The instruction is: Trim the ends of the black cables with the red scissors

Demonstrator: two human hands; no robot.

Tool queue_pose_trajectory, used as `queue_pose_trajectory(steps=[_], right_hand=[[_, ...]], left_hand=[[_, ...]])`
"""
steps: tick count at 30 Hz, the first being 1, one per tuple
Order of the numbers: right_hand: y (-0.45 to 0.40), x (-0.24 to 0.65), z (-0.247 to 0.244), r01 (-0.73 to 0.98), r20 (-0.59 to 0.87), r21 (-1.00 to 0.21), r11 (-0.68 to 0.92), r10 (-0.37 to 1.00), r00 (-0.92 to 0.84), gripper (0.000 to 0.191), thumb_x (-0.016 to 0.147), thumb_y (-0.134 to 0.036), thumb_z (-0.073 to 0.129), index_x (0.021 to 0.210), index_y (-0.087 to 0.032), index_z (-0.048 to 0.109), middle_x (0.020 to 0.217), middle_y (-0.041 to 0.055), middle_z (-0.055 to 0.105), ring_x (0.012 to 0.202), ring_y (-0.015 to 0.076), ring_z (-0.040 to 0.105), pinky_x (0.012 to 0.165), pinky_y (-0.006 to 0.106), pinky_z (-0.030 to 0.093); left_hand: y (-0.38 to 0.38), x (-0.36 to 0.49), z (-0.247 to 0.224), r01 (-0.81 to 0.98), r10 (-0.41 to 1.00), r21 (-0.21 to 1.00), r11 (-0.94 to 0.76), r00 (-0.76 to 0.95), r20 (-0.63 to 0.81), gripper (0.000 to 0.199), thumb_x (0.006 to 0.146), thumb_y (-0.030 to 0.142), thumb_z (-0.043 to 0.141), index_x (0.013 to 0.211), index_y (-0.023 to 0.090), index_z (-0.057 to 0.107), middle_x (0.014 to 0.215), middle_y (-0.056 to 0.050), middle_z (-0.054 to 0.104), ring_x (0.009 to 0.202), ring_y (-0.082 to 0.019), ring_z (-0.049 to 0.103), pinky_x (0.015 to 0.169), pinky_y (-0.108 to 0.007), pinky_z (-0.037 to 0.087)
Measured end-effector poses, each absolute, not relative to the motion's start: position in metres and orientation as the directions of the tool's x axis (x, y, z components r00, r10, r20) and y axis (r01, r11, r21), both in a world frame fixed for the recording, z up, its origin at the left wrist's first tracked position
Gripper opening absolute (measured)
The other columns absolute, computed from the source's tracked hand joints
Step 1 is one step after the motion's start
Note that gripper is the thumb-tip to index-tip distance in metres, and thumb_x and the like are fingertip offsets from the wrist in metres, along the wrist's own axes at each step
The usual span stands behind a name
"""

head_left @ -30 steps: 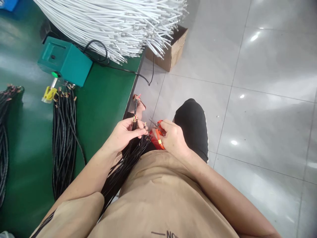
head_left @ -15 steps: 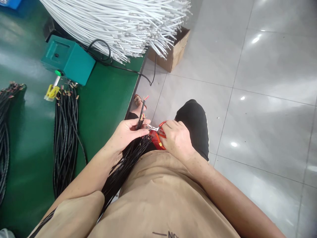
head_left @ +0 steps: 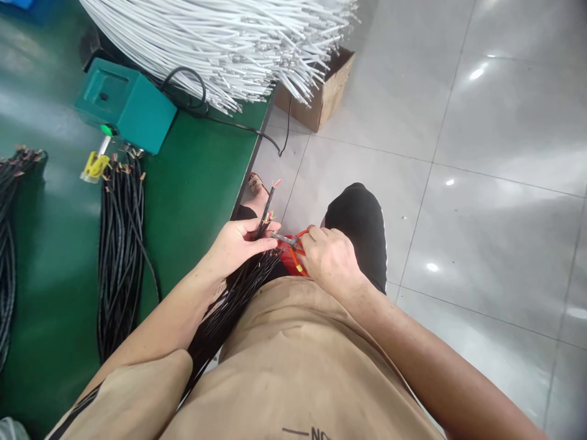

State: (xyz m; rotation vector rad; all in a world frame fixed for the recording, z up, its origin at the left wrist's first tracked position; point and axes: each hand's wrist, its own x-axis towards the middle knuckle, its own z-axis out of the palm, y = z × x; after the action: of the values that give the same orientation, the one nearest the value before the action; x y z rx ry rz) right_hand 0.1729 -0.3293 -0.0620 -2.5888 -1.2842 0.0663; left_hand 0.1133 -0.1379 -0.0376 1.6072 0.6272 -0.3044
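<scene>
My left hand pinches a few black cables whose stripped ends show thin red and yellow wires; one cable end sticks up above the rest. Wrapped around the red-orange handles of a small pair of pliers is my right hand. The jaws reach to the left hand's fingertips; what exactly lies between them is too small to make out. Across my lap, under the left hand, lies a bundle of black cables with its ends pointing toward the pliers.
On the green table stands a teal box-shaped device with a yellow-tagged part. Bundles of black cables lie there too. A large heap of white cables overhangs the table edge above a cardboard box on the tiled floor.
The pliers have turned slightly in my right hand, which has shifted a little. The raised cable end leans slightly more to the right. My left hand keeps its pinch.
</scene>
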Motion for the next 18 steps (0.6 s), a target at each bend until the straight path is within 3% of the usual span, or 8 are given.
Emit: queue_pose_trajectory(steps=[7,10,14,18], right_hand=[[-0.3301,0.1714,-0.0638,0.77,-0.009,-0.224,-0.598,0.791,0.612,0.019,0.084,-0.018,0.052,0.068,-0.015,0.063,0.067,0.0055,0.06,0.054,0.0141,0.045,0.056,0.03,0.02],[-0.3302,0.1752,-0.0649,0.733,-0.014,-0.296,-0.612,0.77,0.638,0.021,0.083,-0.021,0.053,0.066,-0.016,0.063,0.064,0.0031,0.06,0.051,0.0122,0.042,0.054,0.03,0.019],[-0.329,0.179,-0.0643,0.676,0.04,-0.428,-0.6,0.734,0.678,0.029,0.085,-0.039,0.055,0.071,-0.017,0.066,0.068,0.0021,0.062,0.058,0.0121,0.046,0.058,0.029,0.025],[-0.3285,0.1776,-0.0622,0.685,0.058,-0.417,-0.597,0.734,0.676,0.025,0.086,-0.034,0.054,0.076,-0.015,0.068,0.07,0.0036,0.062,0.062,0.0133,0.049,0.061,0.03,0.026]], left_hand=[[-0.1379,0.1128,-0.0399,0.567,0.231,0.822,-0.057,0.808,-0.542,0.042,0.061,0.034,0.081,0.1,0.019,0.074,0.081,-0.002,0.069,0.078,-0.014,0.062,0.082,-0.031,0.051],[-0.1383,0.113,-0.0394,0.578,0.234,0.815,-0.043,0.799,-0.554,0.043,0.06,0.034,0.081,0.1,0.019,0.074,0.082,-0.001,0.069,0.078,-0.014,0.062,0.083,-0.032,0.051],[-0.1391,0.1137,-0.0377,0.575,0.237,0.817,-0.031,0.798,-0.553,0.042,0.061,0.033,0.081,0.1,0.019,0.073,0.089,-0.002,0.071,0.084,-0.016,0.063,0.086,-0.033,0.051],[-0.1398,0.1147,-0.0351,0.578,0.242,0.815,-0.033,0.796,-0.555,0.041,0.06,0.031,0.081,0.099,0.018,0.074,0.089,-0.003,0.072,0.085,-0.017,0.064,0.087,-0.034,0.051]])
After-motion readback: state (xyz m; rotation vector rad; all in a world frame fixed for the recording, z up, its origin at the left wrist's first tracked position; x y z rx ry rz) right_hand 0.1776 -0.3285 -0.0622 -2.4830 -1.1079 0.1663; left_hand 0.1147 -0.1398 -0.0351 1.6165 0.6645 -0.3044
